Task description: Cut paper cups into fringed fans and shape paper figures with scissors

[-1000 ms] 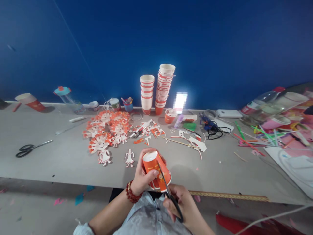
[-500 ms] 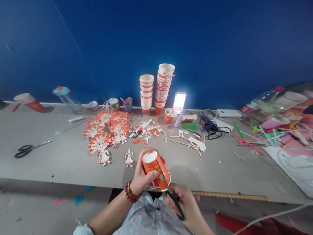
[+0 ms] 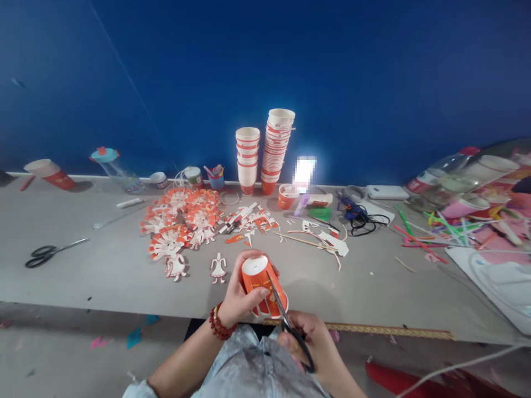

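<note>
My left hand is wrapped round an orange paper cup, its white base facing up and its slit rim toward my body. With my right hand I grip black-handled scissors, their blades lying along the cup's right side and into its wall. Strips cut into the wall hang at the rim end. Ahead of the left hand a white paper doll body lies flat on the table. Farther left is a heap of orange-fringed paper figures.
Two stacks of paper cups, a shorter one and a taller one, stand against the blue wall. Paper scraps lie mid-table. A glue gun and colourful straws are at the right, a second pair of scissors at the left.
The cup has turned slightly in my left hand, and more separate strips show at its rim. The scissors remain at the cup's right side.
</note>
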Motion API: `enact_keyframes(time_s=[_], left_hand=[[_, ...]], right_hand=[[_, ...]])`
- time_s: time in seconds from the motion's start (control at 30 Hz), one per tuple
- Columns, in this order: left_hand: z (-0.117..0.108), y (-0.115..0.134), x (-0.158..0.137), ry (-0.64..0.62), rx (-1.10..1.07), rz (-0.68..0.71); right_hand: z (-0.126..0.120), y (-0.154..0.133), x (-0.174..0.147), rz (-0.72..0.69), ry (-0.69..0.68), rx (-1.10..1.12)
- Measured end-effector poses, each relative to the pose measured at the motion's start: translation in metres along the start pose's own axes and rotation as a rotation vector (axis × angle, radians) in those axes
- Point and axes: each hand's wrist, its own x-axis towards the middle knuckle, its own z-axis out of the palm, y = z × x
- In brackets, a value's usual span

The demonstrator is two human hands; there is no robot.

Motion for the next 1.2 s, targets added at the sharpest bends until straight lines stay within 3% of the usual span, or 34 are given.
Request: enact_keyframes(time_s=[0.13, 0.27, 0.37, 0.5, 0.7, 1.0, 1.2], left_hand=[[-0.002, 0.002, 0.002, -0.027, 0.014, 0.002], [-0.004, 0.004, 0.005, 0.0, 0.073, 0.022], [-0.003, 0.001, 0.005, 0.064, 0.093, 0.019], [-0.003, -0.004, 0.007, 0.173, -0.021, -0.019], [-0.004, -0.004, 0.011, 0.273, -0.232, -0.076], [0.0, -0.001, 0.014, 0.344, -0.055, -0.005], [0.002, 0.0, 0.013, 0.321, -0.102, 0.039]], right_hand=[[-0.001, 0.001, 0.0, -0.068, 0.056, -0.045], [-0.001, -0.001, -0.002, 0.056, -0.072, 0.037], [-0.003, -0.008, -0.004, 0.052, -0.13, 0.085], [-0.011, -0.01, -0.009, 0.009, -0.195, 0.099], [-0.026, 0.017, -0.019, 0.023, -0.314, 0.102], [-0.02, 0.02, -0.021, 0.063, -0.317, 0.07], [-0.016, 0.015, -0.015, 0.046, -0.187, 0.095]])
